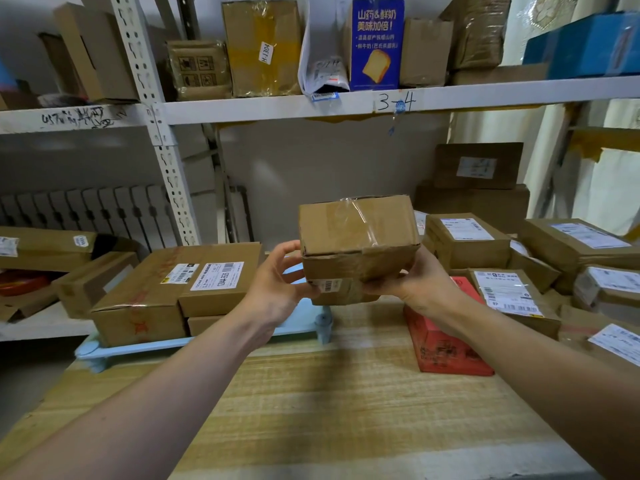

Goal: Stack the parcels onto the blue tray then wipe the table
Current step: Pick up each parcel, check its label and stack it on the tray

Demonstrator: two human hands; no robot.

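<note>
It was a parcel depot or storeroom. A white slotted metal rack (166,174) lined the wall, its shelf (277,107) hand-marked "3-4" and loaded with taped cartons, one (263,46) tagged "H-1304". More cardboard boxes (467,240) bearing barcoded shipping labels were heaped on a wooden table (329,393) and on a blue tray (138,346). A radiator (86,213) stood behind the rack

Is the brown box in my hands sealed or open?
Sealed. The brown box has clear tape across its closed top flaps, held up between left hand and right hand.
</note>
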